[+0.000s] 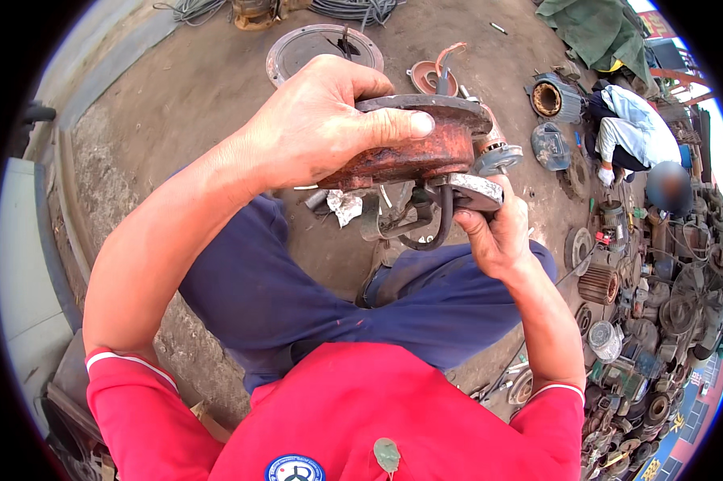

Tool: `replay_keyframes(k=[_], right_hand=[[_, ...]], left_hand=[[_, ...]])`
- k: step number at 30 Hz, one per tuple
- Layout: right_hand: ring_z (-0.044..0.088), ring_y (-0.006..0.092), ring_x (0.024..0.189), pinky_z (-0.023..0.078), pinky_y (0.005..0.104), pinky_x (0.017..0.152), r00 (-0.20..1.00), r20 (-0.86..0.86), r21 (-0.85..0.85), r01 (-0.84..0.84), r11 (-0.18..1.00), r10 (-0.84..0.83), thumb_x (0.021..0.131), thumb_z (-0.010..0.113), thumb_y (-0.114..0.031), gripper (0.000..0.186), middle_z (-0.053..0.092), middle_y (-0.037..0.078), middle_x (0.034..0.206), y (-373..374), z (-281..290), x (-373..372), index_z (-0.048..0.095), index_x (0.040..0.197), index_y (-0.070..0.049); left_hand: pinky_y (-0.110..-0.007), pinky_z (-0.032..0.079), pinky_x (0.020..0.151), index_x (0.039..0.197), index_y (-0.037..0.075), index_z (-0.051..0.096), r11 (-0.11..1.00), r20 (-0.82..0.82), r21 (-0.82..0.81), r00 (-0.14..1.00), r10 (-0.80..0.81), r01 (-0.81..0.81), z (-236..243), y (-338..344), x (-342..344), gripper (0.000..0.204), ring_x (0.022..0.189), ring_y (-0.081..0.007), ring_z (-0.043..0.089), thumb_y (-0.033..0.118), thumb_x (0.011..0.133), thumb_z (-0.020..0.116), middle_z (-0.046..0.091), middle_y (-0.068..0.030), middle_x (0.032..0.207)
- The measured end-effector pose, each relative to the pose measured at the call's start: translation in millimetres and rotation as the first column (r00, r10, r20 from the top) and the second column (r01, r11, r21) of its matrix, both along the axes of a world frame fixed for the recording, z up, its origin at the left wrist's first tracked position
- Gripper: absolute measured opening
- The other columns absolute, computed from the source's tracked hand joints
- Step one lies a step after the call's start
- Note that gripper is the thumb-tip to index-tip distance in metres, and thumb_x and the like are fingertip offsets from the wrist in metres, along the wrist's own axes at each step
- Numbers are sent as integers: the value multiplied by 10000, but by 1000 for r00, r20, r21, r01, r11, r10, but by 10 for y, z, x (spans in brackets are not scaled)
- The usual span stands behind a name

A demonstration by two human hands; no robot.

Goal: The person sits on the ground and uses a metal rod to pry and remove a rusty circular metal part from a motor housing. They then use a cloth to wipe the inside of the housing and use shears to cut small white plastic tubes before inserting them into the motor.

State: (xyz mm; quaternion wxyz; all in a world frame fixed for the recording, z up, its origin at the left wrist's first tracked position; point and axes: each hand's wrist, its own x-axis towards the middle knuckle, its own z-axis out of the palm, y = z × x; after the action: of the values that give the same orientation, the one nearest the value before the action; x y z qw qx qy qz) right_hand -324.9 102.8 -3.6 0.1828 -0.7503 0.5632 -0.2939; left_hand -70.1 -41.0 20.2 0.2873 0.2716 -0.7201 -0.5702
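Observation:
My left hand (341,128) is wrapped round the dark rim of a rusty red round housing (401,151), its thumb lying across the side. My right hand (494,232) grips a smaller grey round flange (473,191) beneath the housing's right side. A black cable (446,212) loops down from the underside. Copper-coloured wire ends (449,56) stand up behind the housing, which partly hides a cylindrical metal part with a grey disc (498,156) at its right. A grey bracket-like metal part and a crumpled white scrap (344,207) show below the housing.
A round plate (293,56) and a small reddish cover (421,76) lie on the floor ahead. At right, a person (634,128) crouches beside motor housings (555,100) and heaped metal parts (674,309). Cable coils (353,8) lie at the back; a pale cabinet (32,256) stands left.

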Motion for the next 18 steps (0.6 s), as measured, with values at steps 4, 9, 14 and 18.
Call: replay_keyframes(k=[4,9,14,18], right_hand=[[694,319,656,516,362,578,998,70,81,-1,997,-4,899,741,-170,358,671,148,745,-11,2,32,484,1071,10],[674,340,651,509,411,564,952,-307,-45,-7,999,-7,839,770,-145,337,668,141,743,95,213,-99,538,1050,-20],[652,313,667,494,423,548,822,-570,-43,-14,999,-13,790,763,-162,297,617,105,737,26,498,75,539,956,-60],[631,279,662,489,418,534,685,-728,-7,-51,999,30,767,753,-200,291,557,70,705,-47,727,204,516,888,-81]], left_hand=[[-266,427,441,835,-18,687,997,-4,78,1000,23,-22,-60,-32,24,397,528,-70,560,370,895,743,598,-24,618],[-244,424,472,873,-15,677,996,102,76,994,-43,35,110,14,18,397,570,-53,537,374,889,758,606,2,673],[-248,416,458,853,-11,676,996,162,83,986,-38,25,124,85,-12,373,547,-52,526,353,911,735,572,4,634],[-245,429,482,873,-18,670,998,275,-28,960,-54,64,125,67,-33,352,567,-53,537,326,917,733,576,2,649]])
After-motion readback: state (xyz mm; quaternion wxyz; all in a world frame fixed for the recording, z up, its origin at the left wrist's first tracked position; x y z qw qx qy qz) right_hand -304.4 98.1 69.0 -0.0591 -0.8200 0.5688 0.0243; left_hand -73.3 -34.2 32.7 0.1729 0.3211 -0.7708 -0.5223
